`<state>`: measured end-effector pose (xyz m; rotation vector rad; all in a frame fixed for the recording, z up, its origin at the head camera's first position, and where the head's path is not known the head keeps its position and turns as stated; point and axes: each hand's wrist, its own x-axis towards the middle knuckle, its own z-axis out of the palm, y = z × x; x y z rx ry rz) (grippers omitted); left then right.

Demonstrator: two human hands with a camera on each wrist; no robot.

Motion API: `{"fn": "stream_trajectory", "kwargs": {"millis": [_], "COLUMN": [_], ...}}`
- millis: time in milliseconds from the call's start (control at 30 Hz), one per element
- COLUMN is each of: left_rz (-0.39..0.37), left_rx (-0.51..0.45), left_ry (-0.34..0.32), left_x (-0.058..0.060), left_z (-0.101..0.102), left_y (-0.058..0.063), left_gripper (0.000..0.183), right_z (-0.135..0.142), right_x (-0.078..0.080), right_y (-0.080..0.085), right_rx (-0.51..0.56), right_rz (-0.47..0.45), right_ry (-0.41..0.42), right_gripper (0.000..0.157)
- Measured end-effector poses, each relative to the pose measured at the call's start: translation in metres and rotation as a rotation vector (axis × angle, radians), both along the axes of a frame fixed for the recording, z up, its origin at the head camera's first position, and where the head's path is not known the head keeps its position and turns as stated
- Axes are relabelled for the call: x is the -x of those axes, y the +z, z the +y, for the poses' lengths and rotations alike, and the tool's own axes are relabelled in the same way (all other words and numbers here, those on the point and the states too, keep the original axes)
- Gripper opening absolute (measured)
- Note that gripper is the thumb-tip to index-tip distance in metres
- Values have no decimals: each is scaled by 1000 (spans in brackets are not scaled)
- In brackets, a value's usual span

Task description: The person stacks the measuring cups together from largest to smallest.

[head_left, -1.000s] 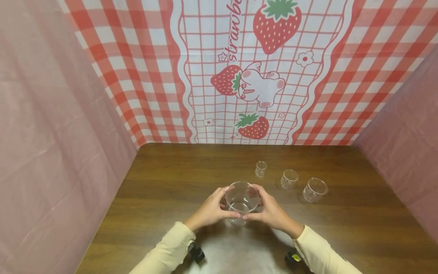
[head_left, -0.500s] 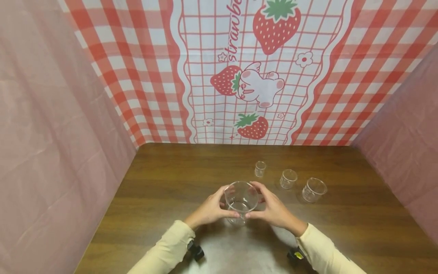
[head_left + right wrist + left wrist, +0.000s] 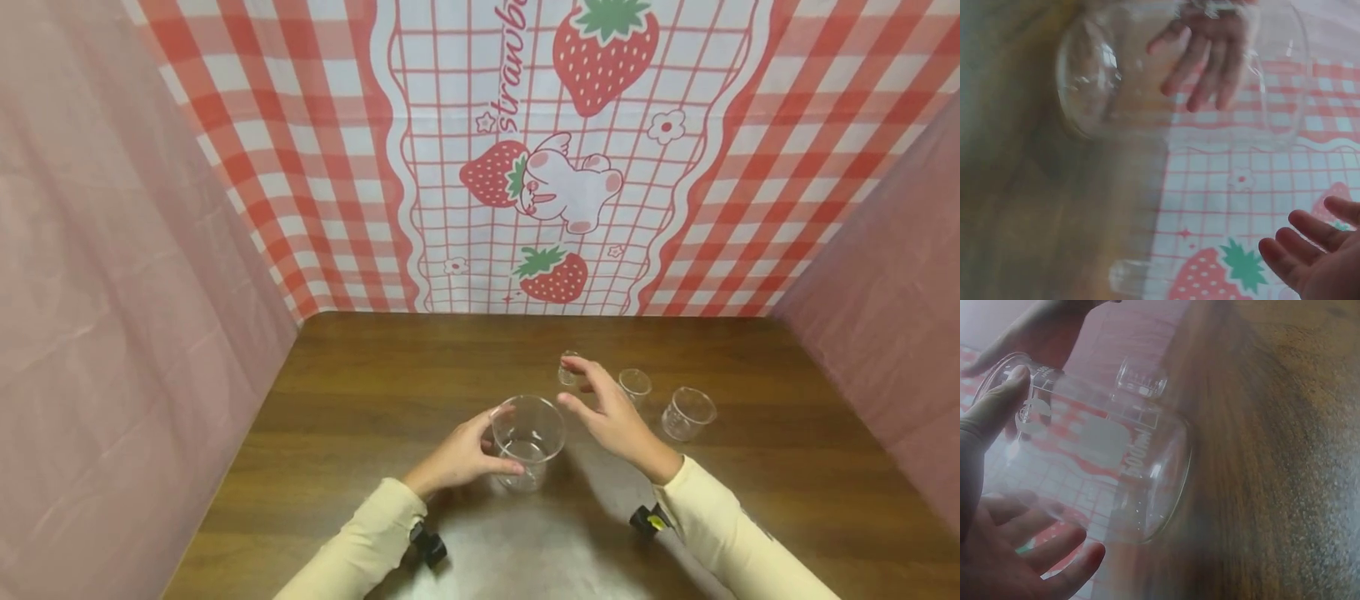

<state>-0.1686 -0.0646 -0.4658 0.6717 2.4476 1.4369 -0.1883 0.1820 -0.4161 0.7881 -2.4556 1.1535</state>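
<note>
On the brown wooden tabletop (image 3: 352, 375), the smallest clear cylindrical glass beaker (image 3: 567, 376) stands nearest the far edge. To its right, slightly nearer, is the medium clear cylindrical glass beaker (image 3: 637, 385); farther right, closest to the right edge, the third clear cylindrical glass beaker (image 3: 686, 417). Left of the latter two and before all three is the large clear cylindrical glass beaker (image 3: 528, 432), the left grip (image 3: 467, 450) at its left side. The right grip (image 3: 611, 414) lies between it and the medium one.
</note>
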Motion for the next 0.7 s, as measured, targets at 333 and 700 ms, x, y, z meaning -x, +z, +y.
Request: {"fn": "stream_trajectory", "kwargs": {"millis": [333,700], "left_rz": [-21,-37], "left_rx": [15,-8], "left_ry": [14,2], "left_x": [1,0], "left_z": [0,2], "left_y": [1,-1], "left_gripper": [90,89], "right_z": [16,53], "right_x": [21,27], "right_y": [28,35], "right_rx": [-105,-225], "right_rz": [-17,-119], "right_ry": [-218,-320], "right_gripper": [40,44]}}
